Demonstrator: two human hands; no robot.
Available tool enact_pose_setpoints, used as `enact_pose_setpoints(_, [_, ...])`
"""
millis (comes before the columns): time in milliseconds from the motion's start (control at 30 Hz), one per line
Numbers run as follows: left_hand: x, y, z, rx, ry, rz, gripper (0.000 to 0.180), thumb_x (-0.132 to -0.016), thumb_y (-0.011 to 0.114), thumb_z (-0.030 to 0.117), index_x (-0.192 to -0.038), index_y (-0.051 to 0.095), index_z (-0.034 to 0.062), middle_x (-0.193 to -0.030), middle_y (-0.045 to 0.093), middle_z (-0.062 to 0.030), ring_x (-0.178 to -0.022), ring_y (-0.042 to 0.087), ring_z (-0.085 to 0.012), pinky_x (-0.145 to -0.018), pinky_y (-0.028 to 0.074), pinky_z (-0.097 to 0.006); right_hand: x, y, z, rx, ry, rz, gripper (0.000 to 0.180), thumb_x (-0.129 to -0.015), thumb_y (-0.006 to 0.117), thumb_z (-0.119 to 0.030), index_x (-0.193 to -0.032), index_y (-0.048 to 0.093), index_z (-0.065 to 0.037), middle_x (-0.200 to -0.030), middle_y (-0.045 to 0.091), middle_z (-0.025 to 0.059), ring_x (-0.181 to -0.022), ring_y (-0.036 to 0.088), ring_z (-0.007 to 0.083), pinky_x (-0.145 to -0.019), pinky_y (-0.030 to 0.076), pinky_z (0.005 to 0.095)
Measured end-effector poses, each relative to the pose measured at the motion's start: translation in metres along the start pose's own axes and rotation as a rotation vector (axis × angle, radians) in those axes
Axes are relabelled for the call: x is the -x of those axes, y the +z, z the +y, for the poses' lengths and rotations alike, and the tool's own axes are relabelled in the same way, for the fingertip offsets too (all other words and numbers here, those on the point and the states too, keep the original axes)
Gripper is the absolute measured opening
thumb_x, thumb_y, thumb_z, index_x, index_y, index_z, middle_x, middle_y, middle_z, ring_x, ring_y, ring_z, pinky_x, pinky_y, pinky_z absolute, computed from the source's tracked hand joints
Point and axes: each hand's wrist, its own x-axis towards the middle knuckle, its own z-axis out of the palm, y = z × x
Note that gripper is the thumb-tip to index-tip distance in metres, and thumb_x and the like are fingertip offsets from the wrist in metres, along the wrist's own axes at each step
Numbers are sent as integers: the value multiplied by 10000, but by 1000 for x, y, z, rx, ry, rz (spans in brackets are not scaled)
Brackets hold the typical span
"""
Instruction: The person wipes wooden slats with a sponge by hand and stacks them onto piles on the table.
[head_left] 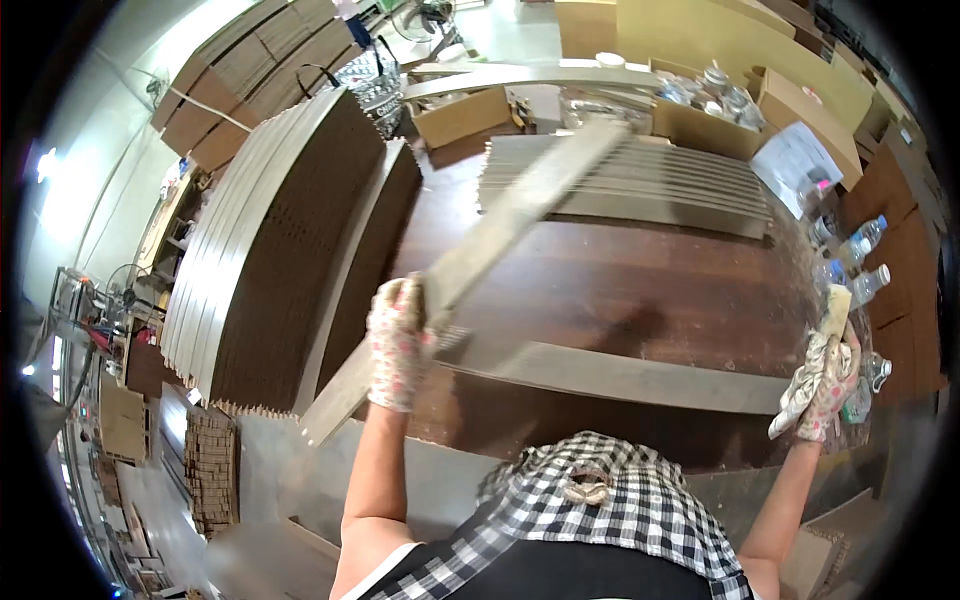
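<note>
- And here's the left hand (pixel 397 340), gloved in a pink-patterned fabric, gripping a long pale board (pixel 520 215) slanted over the table (pixel 700 280); the fingers look clamped on it, though the glove and the board hide their tips.
- The board's far half is smeared by blur, its end crossing over a row of slatted boards (pixel 620 190) at the back; touching or clear of them, I can't tell.
- Its near end pokes out at lower left, while the glove covers part of its middle.
- Over at the right, the right hand (pixel 828 385) has its fingers closed on a bunched white cloth (pixel 797 392), with a small yellowish block (pixel 836 308) sticking up; the folds hide how that block is held.
- Between the hands, another board (pixel 650 378) lies flat along the near side, its left end lost in blur beside the slanted one.
- Left side now: a tall stack of boards (pixel 260 220) with its broad dark face toward the table.
- Clear bottles (pixel 862 240) crowd the right edge, some partly covered by others.
- Below, checked cloth (pixel 620 500) on the wearer blocks the view, and the black fisheye rim crops the corners.
</note>
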Motion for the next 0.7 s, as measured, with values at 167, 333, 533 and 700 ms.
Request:
enact_pose_setpoints(167, [-12,-15,-90,-360,-325,49,562,-807,762,388,-1231,606,55,-1166,581,-168,-1059,589,-355,-875,501,-463,4,29,-12,116,-22,-46,345,-960,616,-55,-1296,550,-10,-1088,661,95,-837,647,117,-670,536,222])
enact_pose_setpoints(333, [-35,10,-143,-536,-528,-61,522,-849,717,421,-1223,620,71,-1161,588,-167,-1069,591,-353,-876,513,-456,6,38,-17,141,125,-84,345,-957,626,-75,-1286,560,6,-1158,640,100,-961,637,134,-818,533,262])
enact_pose_setpoints(533, [-50,58,-178,-724,-595,-179,518,-840,700,479,-1203,638,113,-1165,585,-153,-1102,573,-351,-879,516,-475,10,34,15,285,-21,-43,336,-960,624,-105,-1267,581,26,-1190,633,113,-1004,629,169,-879,520,301])
enact_pose_setpoints(700, [-54,56,-177,-688,-515,-104,449,-840,723,388,-1173,656,95,-1197,577,-135,-1099,570,-366,-886,517,-477,15,40,18,206,11,-70,362,-966,615,-113,-1295,556,26,-1163,642,112,-988,633,165,-857,528,301])
